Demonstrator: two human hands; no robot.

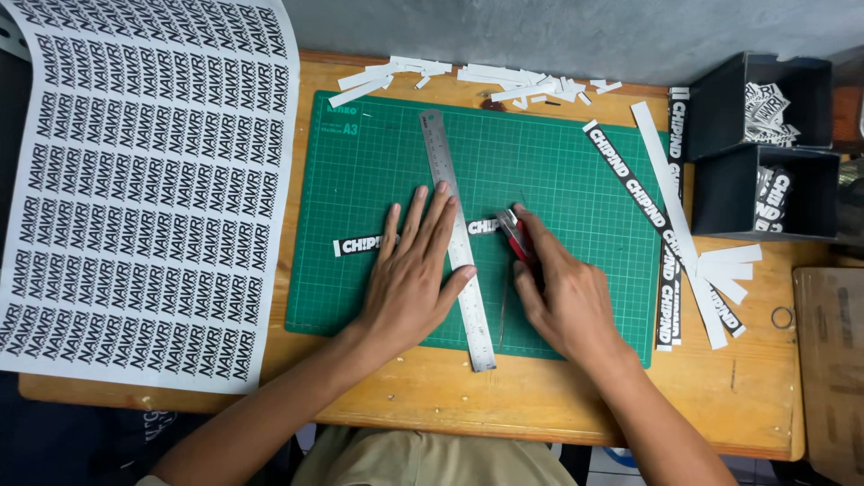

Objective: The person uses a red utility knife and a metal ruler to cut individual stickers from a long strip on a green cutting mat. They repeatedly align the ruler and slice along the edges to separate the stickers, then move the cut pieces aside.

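Note:
My left hand (411, 274) lies flat with fingers spread on a steel ruler (444, 162) and on a black sticker strip (356, 245), pressing both onto the green cutting mat (558, 180). My right hand (562, 288) grips a red and grey utility knife (513, 232), its tip set against the ruler's right edge where the strip crosses under it. The ruler runs slightly tilted from the mat's top to past its lower edge.
A large sheet of printed black stickers (144, 180) covers the table's left side. Cut black and white strips (670, 234) lie at the right of the mat, paper scraps (486, 81) along the back. Two black boxes (760, 153) with cut stickers stand at far right.

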